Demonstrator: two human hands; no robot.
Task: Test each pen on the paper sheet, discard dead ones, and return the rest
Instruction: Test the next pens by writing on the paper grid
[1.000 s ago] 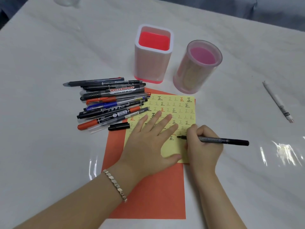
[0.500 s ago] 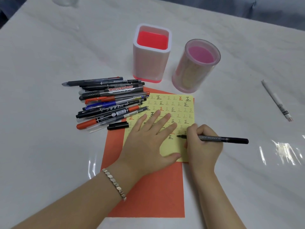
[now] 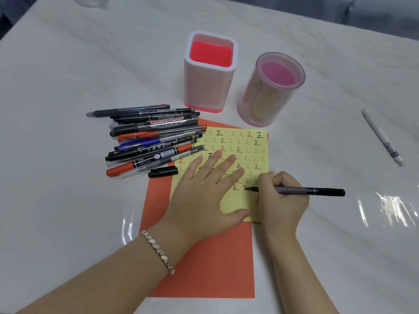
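1. Gripping a black marker (image 3: pixel 317 191), the right hand (image 3: pixel 282 200) curls its fingers round the barrel, with the tip on the yellow paper sheet (image 3: pixel 238 203) at a half-drawn black mark.
2. The left hand (image 3: pixel 204 193) lies flat on that sheet with fingers spread; a bracelet (image 3: pixel 158 250) circles the wrist.
3. The yellow sheet carries rows of black and red marks and rests on an orange sheet (image 3: pixel 204 268) on the white table (image 3: pixel 68 64).
4. A pile of pens (image 3: pixel 149 141) lies left of the sheet, a few ends overlapping its edge, with a loose black cap (image 3: pixel 163 171) just beside the pile.
5. A square holder (image 3: pixel 210 87) and a round holder (image 3: pixel 269 98) stand upright beyond the sheet.
6. A white pen (image 3: pixel 383 138) lies alone, well to the right.
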